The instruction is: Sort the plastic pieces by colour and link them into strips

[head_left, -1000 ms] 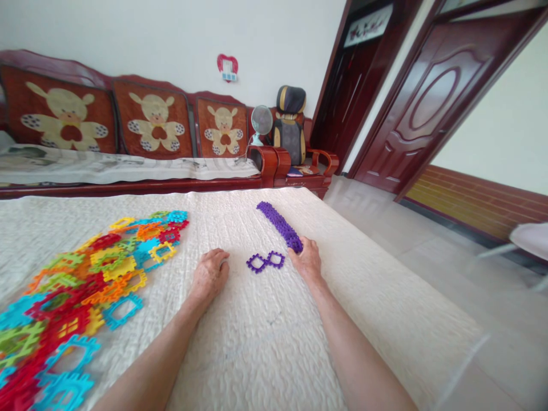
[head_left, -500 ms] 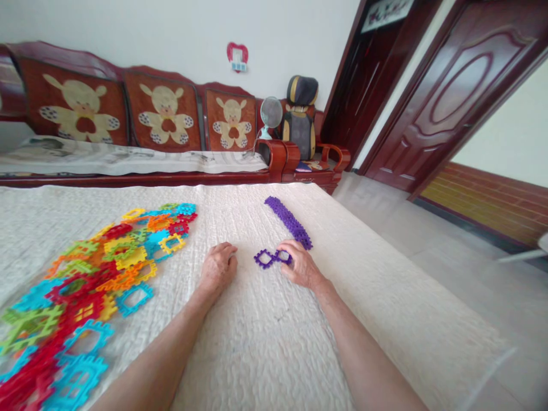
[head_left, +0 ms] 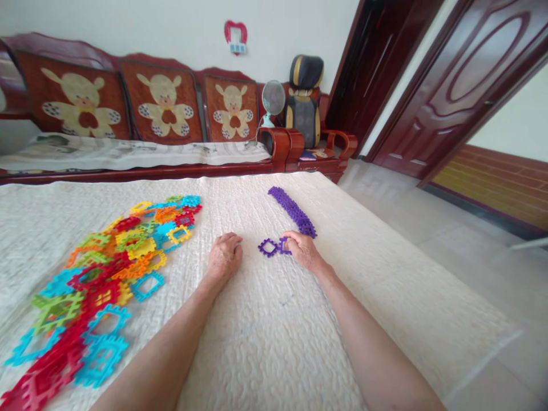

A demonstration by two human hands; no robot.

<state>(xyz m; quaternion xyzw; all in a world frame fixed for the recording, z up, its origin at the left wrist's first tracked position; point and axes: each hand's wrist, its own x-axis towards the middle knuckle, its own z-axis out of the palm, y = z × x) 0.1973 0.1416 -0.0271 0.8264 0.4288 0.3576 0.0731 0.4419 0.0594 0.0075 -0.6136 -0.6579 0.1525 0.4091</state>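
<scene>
Where the right hand [head_left: 303,251] overlaps, 1 purple frame [head_left: 281,246] is partly hidden.

Soft, even daylight | glare on oval-panelled door [head_left: 483,63] | edges stretched, blurry

There are two hands, one left hand [head_left: 225,255] and one right hand [head_left: 303,251]. Loose purple frames [head_left: 262,247] number two, and there is one purple row [head_left: 293,211] whose packed pieces are too small to count. One heap [head_left: 124,268] shows five colours: red, orange, yellow, green and blue; its pieces overlap, so their exact number cannot be told. There are three animal cushions [head_left: 165,100], one fan [head_left: 273,97], one heart-shaped wall ornament [head_left: 236,35], one long wooden sofa [head_left: 192,168] and one quilted cover [head_left: 269,342].
</scene>
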